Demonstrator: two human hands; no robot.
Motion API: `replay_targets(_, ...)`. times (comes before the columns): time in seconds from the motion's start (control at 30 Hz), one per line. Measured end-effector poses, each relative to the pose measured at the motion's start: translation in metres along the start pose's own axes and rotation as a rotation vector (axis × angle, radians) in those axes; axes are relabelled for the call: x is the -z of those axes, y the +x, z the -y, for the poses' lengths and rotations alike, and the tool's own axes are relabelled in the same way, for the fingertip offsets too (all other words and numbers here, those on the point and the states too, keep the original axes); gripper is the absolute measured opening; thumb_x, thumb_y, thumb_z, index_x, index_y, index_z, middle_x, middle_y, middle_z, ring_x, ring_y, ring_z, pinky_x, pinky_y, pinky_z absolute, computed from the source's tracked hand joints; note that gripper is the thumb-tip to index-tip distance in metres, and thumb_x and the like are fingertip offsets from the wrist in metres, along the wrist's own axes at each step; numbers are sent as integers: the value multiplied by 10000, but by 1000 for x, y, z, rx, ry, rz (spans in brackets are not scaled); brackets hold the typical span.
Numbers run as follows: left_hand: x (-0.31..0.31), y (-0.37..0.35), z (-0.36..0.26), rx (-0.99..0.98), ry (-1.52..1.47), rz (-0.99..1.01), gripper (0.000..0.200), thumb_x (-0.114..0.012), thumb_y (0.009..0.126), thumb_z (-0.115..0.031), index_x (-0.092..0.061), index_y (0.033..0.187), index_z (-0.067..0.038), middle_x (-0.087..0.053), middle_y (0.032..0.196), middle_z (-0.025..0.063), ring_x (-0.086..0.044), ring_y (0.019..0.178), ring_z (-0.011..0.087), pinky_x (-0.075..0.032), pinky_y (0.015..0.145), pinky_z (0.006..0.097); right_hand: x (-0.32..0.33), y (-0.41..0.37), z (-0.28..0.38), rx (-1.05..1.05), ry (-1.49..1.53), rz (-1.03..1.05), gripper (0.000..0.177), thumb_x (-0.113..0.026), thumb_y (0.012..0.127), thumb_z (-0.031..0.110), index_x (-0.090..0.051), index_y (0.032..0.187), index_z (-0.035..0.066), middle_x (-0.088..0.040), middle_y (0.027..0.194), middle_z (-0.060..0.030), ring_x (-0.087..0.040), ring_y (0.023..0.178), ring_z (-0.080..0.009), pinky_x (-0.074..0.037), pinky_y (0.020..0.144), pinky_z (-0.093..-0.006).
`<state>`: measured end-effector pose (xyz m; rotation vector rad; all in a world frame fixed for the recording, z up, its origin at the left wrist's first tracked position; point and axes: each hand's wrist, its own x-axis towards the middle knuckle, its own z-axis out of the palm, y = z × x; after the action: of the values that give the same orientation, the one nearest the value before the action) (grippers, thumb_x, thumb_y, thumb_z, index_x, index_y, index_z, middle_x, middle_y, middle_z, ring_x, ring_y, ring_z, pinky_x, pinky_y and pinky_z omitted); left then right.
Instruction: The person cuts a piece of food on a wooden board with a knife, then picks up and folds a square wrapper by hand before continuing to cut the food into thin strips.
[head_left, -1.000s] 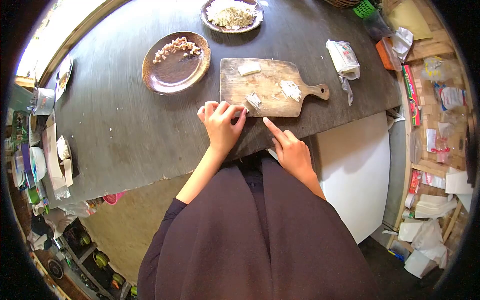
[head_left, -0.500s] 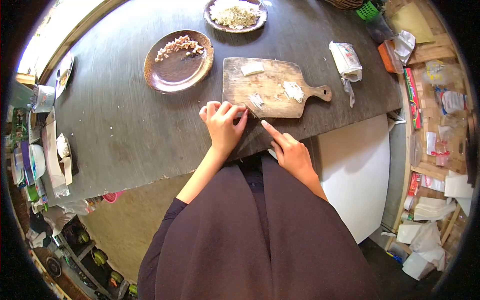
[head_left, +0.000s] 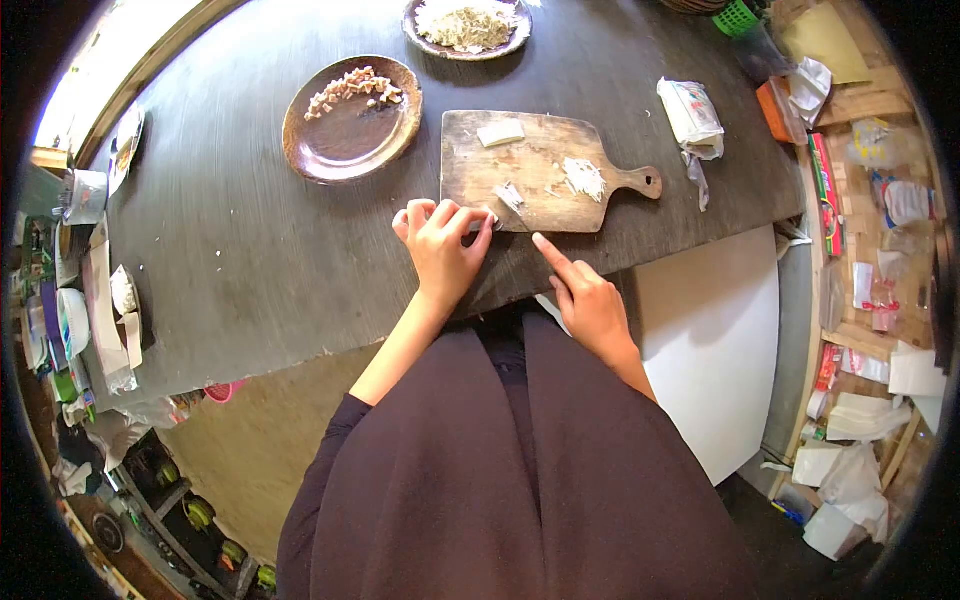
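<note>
My right hand (head_left: 590, 303) grips a knife (head_left: 524, 221), its index finger stretched along the back of the blade. The blade slants over the front edge of the wooden cutting board (head_left: 560, 215), against thin white strips (head_left: 508, 194). My left hand (head_left: 442, 250) is at the board's front left corner, thumb and fingers pinched on a small white piece (head_left: 490, 215), mostly hidden by the fingers. A larger pile of white strips (head_left: 583, 179) lies near the board's handle. Towards the back of the board rests a pale white block (head_left: 501, 133).
Behind the board, a brown plate (head_left: 352, 160) holds small chopped brownish pieces. Farther back stands a plate (head_left: 411, 38) heaped with pale shreds. A white plastic packet (head_left: 691, 120) lies right of the board. Containers and packages line the table's left and right sides.
The knife and my right hand have shifted slightly right, and the blade now lies by the small strips. My left hand stays pinched at the board's corner.
</note>
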<state>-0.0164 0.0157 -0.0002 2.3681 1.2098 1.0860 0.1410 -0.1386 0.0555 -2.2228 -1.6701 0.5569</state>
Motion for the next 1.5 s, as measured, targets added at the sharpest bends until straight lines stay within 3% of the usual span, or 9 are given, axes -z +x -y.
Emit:
replay_targets(0.67,0,-4,-6,61,33,33,91,-833,784,-205,-764,844,-203,-586,701,-64,-522,913,216,-308,926,430,-6,3,0,52,-62,26,704,-638,969,188,-375,1561,465,-590,805,-119,-663,606,-355,-576,561,-482)
replay_targets(0.8,0,-5,-7,58,43,28,93,-832,782,-203,-762,843,-204,-582,696,-66,-521,908,211,-309,924,424,-9,10,3,41,-112,30,728,-655,949,147,-391,1553,456,-561,804,-102,-651,642,-340,-571,605,-463)
replay_targets(1.0,1,-4,-7,65,58,17,90,-838,785,-226,-761,831,-220,-584,689,-79,-518,902,203,-309,913,417,11,4,3,14,-169,110,702,-630,965,148,-398,1549,459,-570,817,-96,-649,642,-345,-560,590,-464)
replay_targets(1.2,1,-3,-7,59,77,2,93,-849,791,-263,-767,818,-230,-575,669,-93,-514,894,198,-304,904,424,10,11,-6,80,-103,8,613,-597,1003,217,-424,1537,461,-580,810,-124,-656,611,-353,-555,553,-473)
replay_targets(1.27,-1,-5,-6,57,85,10,94,-848,784,-250,-765,820,-223,-588,679,-87,-518,892,200,-304,911,427,11,8,-4,94,-109,38,695,-645,954,144,-426,1540,446,-561,802,-91,-635,626,-329,-554,586,-448)
replay_targets(1.4,0,-4,-8,68,78,14,96,-845,776,-231,-765,826,-212,-605,694,-78,-524,894,204,-305,918,429,10,8,-4,92,-111,74,700,-653,950,145,-427,1540,446,-563,798,-92,-637,629,-324,-557,589,-443)
replay_targets(1.5,1,-4,-9,84,72,22,98,-842,770,-210,-765,831,-201,-619,706,-72,-530,897,207,-308,925,429,10,9,-8,98,-85,90,633,-603,1001,219,-398,1548,464,-588,812,-123,-663,620,-355,-567,558,-477)
